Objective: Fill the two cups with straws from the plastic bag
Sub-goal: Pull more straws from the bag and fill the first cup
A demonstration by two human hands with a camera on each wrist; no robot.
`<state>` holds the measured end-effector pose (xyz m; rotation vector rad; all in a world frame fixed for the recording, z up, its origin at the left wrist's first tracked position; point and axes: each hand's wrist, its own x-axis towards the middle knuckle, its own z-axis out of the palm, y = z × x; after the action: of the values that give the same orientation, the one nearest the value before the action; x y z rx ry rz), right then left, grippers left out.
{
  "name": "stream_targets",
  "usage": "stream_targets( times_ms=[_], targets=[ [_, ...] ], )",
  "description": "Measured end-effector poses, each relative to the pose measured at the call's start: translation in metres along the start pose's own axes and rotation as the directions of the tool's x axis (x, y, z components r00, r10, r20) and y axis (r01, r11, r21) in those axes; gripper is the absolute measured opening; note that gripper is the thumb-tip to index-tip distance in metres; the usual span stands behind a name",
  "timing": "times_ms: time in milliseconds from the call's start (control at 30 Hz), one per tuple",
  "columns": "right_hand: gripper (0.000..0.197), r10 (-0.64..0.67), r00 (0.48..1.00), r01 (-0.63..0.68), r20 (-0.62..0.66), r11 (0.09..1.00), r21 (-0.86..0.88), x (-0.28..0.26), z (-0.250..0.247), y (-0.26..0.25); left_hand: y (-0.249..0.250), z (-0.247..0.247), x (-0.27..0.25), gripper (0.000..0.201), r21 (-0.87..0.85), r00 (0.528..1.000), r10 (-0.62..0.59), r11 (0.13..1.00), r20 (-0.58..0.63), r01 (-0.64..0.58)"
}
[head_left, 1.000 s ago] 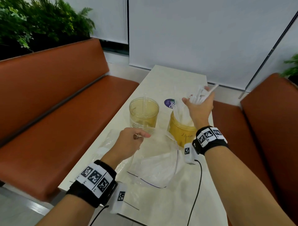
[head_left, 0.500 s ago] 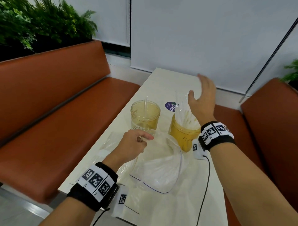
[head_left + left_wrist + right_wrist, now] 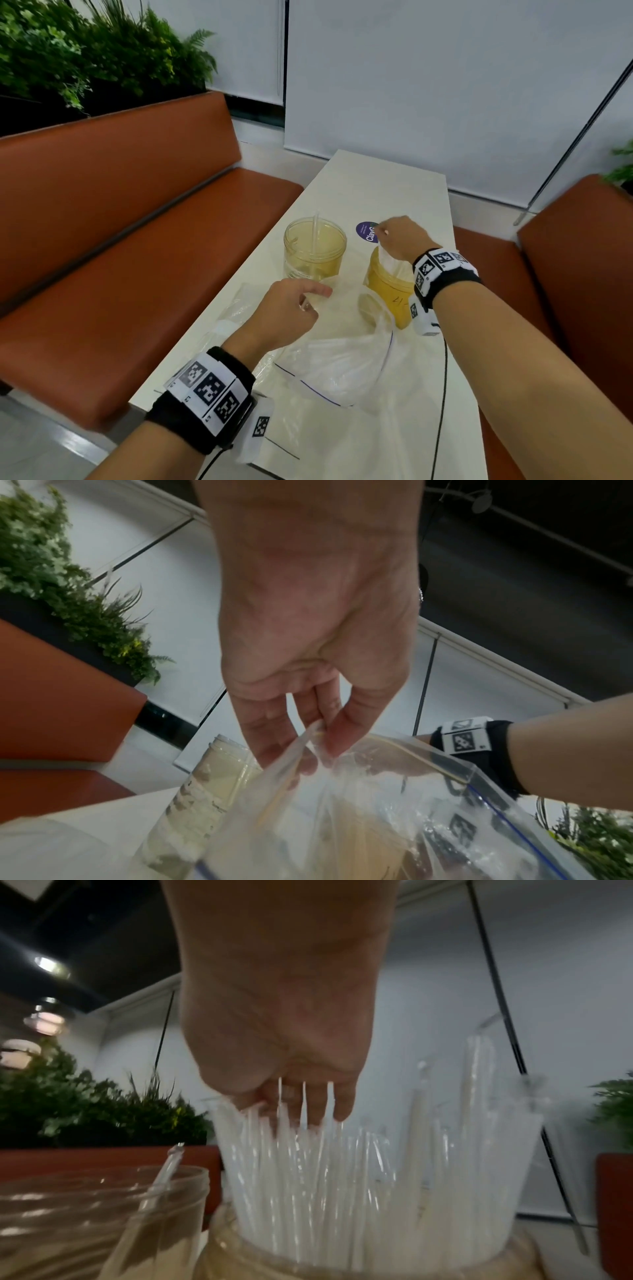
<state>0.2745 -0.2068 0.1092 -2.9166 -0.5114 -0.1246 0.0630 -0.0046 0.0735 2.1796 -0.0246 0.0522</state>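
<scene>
Two amber-tinted clear cups stand on the white table (image 3: 383, 178). The left cup (image 3: 314, 251) (image 3: 95, 1210) (image 3: 209, 780) holds a single clear straw (image 3: 315, 233) (image 3: 167, 1167). The right cup (image 3: 394, 294) (image 3: 359, 1259) is packed with a bundle of white straws (image 3: 394, 263) (image 3: 342, 1177). My right hand (image 3: 387, 236) (image 3: 294, 1110) sits on top of that bundle, fingers curled down around the straw tops. Near me lies the clear plastic bag (image 3: 342, 363) (image 3: 377, 818). My left hand (image 3: 308, 301) (image 3: 322, 737) pinches the bag's rim and holds it up.
Orange benches (image 3: 137, 260) flank the table on both sides. A round purple sticker (image 3: 366, 231) lies behind the cups. Green plants (image 3: 85, 58) stand behind the left bench. A black cable (image 3: 442, 394) runs from my right wrist across the table.
My right hand held a bunch of straws above the right cup, let them go and opened, and has now come down onto the straw tops. The left hand still holds the bag.
</scene>
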Motion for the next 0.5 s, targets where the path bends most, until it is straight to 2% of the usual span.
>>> stream_targets(
  times_ms=[67, 100, 133, 233, 267, 300, 333, 367, 400, 467, 500],
  targets=[
    [0.036, 0.026, 0.979, -0.015, -0.201, 0.998, 0.057, -0.006, -0.002, 0.007, 0.0, -0.001, -0.001, 0.057, 0.01, 0.999, 0.01, 1.0, 0.039, -0.011],
    [0.036, 0.028, 0.965, -0.015, -0.261, 0.999, 0.053, -0.009, -0.002, 0.012, 0.001, -0.002, -0.002, 0.061, 0.023, 0.998, 0.009, 1.0, 0.058, -0.01],
    [0.037, 0.036, 0.966, -0.027, -0.255, 0.999, 0.04, -0.013, -0.001, 0.016, 0.001, -0.003, -0.003, 0.063, 0.04, 0.997, 0.008, 0.999, 0.071, -0.011],
    [0.039, 0.102, 0.988, -0.092, -0.112, 0.991, 0.095, -0.024, 0.001, 0.026, 0.0, -0.001, -0.002, 0.062, 0.067, 0.996, 0.024, 0.997, 0.087, -0.03],
    [0.038, 0.109, 0.983, -0.087, -0.15, 0.986, 0.144, -0.026, 0.0, 0.029, 0.001, 0.0, -0.002, 0.061, 0.064, 0.995, 0.03, 0.997, 0.094, -0.036],
    [0.036, 0.103, 0.965, -0.063, -0.243, 0.984, 0.165, -0.029, -0.003, 0.032, 0.002, 0.0, -0.002, 0.06, 0.053, 0.994, 0.036, 0.998, 0.099, -0.041],
    [0.034, 0.102, 0.935, -0.052, -0.339, 0.987, 0.154, -0.031, -0.004, 0.035, 0.004, 0.002, -0.002, 0.058, 0.037, 0.994, 0.043, 0.998, 0.098, -0.047],
    [0.034, 0.114, 0.918, -0.066, -0.379, 0.988, 0.139, -0.034, -0.005, 0.038, 0.006, 0.003, -0.002, 0.054, 0.023, 0.995, 0.053, 0.998, 0.084, -0.056],
    [0.036, 0.136, 0.925, -0.093, -0.354, 0.986, 0.135, -0.036, -0.002, 0.042, 0.008, 0.004, -0.002, 0.049, 0.017, 0.996, 0.062, 0.998, 0.061, -0.063],
    [0.041, 0.179, 0.975, -0.167, -0.13, 0.981, 0.099, -0.046, 0.008, 0.05, 0.011, 0.005, -0.002, 0.038, 0.014, 0.998, 0.066, 0.998, 0.021, -0.067],
    [0.042, 0.147, 0.987, -0.145, -0.072, 0.989, 0.032, -0.052, 0.012, 0.052, 0.013, 0.006, -0.003, 0.038, 0.009, 0.998, 0.054, 0.998, 0.022, -0.054]
  ],
)
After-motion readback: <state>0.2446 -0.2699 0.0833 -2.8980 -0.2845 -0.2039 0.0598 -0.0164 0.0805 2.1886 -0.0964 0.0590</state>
